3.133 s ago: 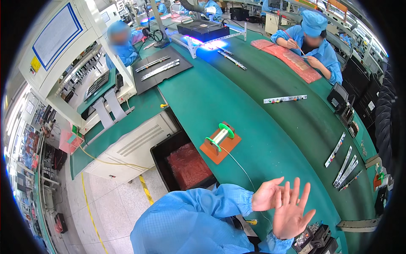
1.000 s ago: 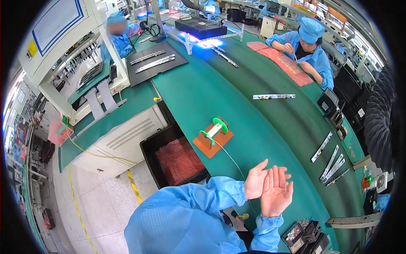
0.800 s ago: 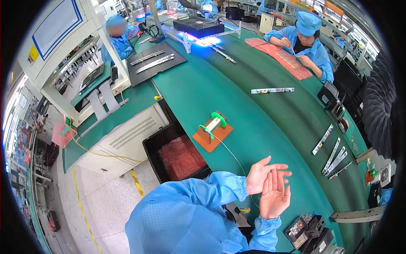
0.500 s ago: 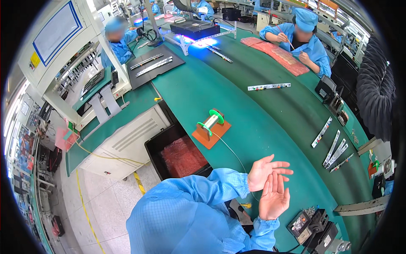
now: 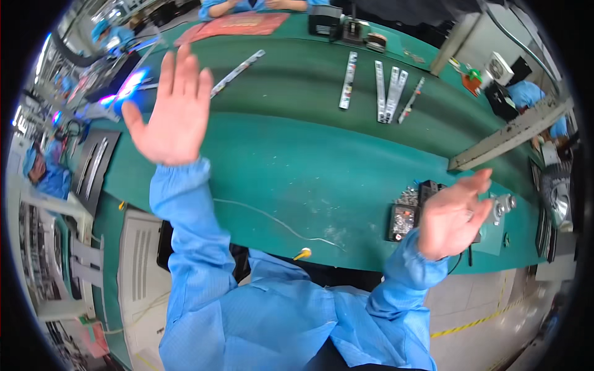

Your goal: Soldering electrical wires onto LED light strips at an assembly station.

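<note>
My left hand (image 5: 172, 111) is raised over the left side of the green bench (image 5: 278, 154), palm showing and fingers stretched upward, with nothing in it. A circuit board strip (image 5: 238, 73) shows just past its fingers. On the right, my right hand (image 5: 453, 215) hovers beside a small black parts box (image 5: 402, 221) of metal pieces. Its palm shows too, fingers extended and slightly blurred, and it holds nothing. Between my arms, a thin pale wire (image 5: 272, 217) curves across the bench. Near the front edge sits a yellow plug-like piece (image 5: 302, 253).
Several strip boards (image 5: 348, 80) lie on the dark green belt (image 5: 297, 68) beyond the bench. A beige metal post (image 5: 507, 133) slants over the right side. Pink bubble wrap (image 5: 241, 25) lies across from me, before a co-worker's sleeves. A white cabinet (image 5: 137, 266) stands left.
My hands were close together, palms up; they have spread wide apart, left hand to the left, right hand to the right. The view has turned right, and the green wire spool has left plain sight.
</note>
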Motion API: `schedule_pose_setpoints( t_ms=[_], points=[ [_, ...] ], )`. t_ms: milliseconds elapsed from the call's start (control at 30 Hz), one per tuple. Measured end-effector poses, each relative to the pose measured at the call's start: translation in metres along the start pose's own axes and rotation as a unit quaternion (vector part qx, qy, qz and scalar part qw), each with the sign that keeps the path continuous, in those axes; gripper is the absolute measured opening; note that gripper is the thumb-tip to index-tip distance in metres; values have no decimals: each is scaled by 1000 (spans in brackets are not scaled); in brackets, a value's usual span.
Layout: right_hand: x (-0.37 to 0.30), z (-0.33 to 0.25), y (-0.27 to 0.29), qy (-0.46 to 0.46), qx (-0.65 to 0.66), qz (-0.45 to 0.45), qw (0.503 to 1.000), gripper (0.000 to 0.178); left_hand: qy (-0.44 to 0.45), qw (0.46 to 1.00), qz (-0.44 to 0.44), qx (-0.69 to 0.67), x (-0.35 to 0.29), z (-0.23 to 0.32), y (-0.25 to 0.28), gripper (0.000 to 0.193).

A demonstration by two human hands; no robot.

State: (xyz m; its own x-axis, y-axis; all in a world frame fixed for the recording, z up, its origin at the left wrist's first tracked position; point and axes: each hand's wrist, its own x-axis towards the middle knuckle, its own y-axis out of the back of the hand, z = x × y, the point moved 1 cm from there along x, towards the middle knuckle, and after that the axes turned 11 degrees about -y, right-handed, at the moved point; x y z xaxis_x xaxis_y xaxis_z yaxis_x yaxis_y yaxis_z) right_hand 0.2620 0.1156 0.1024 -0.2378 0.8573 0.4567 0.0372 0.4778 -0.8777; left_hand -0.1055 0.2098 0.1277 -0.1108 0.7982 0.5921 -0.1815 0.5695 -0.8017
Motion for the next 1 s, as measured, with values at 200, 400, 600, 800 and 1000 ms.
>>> schedule_pose_setpoints(
  t_ms=[200,400,600,800,1000],
  points=[
    [-32,93,38,-242,-742,23,625,30,204,933,240,174,-19,-91,99,74],
    [-31,-77,-43,222,-70,37,972,33,64,971,210,98,46,-80,74,74],
    [68,-9,81,-100,-734,285,608,38,259,862,271,340,41,-101,166,35],
    [185,-95,260,-108,-934,256,224,58,182,662,-125,716,4,-192,218,35],
    [174,-70,286,-220,-880,419,37,69,166,453,-76,873,11,-211,195,38]
  ],
)
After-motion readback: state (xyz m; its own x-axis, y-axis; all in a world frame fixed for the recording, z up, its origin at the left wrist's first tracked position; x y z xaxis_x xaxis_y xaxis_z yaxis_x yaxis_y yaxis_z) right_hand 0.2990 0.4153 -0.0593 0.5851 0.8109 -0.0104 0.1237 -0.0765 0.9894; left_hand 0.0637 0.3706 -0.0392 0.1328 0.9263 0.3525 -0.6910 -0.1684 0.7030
